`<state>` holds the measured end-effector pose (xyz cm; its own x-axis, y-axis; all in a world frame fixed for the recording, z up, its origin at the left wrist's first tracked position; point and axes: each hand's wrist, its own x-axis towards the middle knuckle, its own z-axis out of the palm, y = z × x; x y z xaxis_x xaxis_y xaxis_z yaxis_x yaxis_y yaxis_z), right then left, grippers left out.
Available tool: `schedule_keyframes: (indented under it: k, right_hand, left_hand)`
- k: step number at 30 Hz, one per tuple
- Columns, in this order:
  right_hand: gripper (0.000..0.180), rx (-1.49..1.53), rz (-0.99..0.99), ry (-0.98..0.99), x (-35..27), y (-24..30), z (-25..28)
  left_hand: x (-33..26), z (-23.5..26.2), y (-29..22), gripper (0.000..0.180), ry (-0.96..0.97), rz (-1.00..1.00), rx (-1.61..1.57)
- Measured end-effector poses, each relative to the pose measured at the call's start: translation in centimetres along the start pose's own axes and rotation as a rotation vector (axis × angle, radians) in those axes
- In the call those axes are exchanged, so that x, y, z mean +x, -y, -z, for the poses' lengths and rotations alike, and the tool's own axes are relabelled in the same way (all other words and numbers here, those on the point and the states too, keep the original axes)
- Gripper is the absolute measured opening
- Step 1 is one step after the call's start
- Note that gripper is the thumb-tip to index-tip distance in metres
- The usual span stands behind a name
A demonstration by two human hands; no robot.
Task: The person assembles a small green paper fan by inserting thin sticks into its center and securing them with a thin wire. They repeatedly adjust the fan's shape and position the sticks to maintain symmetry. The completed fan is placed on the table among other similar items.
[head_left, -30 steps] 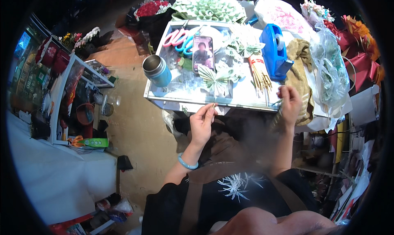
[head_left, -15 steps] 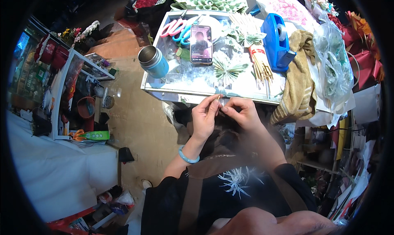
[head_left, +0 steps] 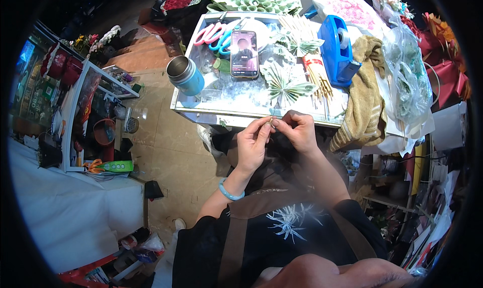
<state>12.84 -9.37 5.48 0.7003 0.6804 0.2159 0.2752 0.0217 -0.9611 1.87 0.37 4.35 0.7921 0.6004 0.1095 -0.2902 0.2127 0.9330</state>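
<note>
1. Head view: hands meet at the near edge of the glass-topped table (head_left: 201,109), just above the picture's centre. The left hand (head_left: 253,146) and right hand (head_left: 300,132) touch at the fingertips, both pinched shut on one tiny pale piece (head_left: 272,121), too small to identify.
2. At 12 o'clock from the hands lies a folded green paper fan (head_left: 288,84), with a bundle of thin sticks (head_left: 318,74) at 1 o'clock beside it.
3. Farther out at 12 o'clock lies a phone (head_left: 244,53) with its screen lit; scissors (head_left: 216,34) with pink and blue handles sit at 11 o'clock.
4. A metal cup (head_left: 184,75) stands at 10 o'clock by the table's left corner.
5. A blue tape dispenser (head_left: 338,49) sits at 1 o'clock, a tan towel (head_left: 367,97) at 2 o'clock.
</note>
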Motion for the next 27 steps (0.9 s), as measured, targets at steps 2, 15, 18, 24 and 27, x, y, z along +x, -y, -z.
schedule_keyframes:
  k: [2, 15, 18, 24, 27]
  right_hand:
    - [0.026, -0.055, -0.010, -0.007, 0.0, 0.0, 0.0]
    - [0.019, 0.009, -0.062, 0.078, -0.5, 1.4, 0.2]
    - [0.017, 0.244, -0.187, 0.111, -0.8, 1.2, 0.3]
    - [0.032, 0.365, -0.276, 0.099, -1.3, 0.8, 0.2]
    - [0.048, 0.340, -0.214, 0.106, -1.3, 0.4, 0.3]
  left_hand:
    - [0.0, 0.0, 0.1, 0.023, -0.004, -0.002, 0.036]
    - [-0.2, 0.3, 0.1, 0.020, -0.012, -0.041, 0.008]
    - [-0.4, 0.3, 0.0, 0.019, -0.034, -0.020, -0.032]
    - [-0.6, -0.1, -0.3, 0.019, -0.042, -0.071, -0.008]
    - [-0.6, 0.0, -0.6, 0.019, -0.040, -0.064, -0.014]
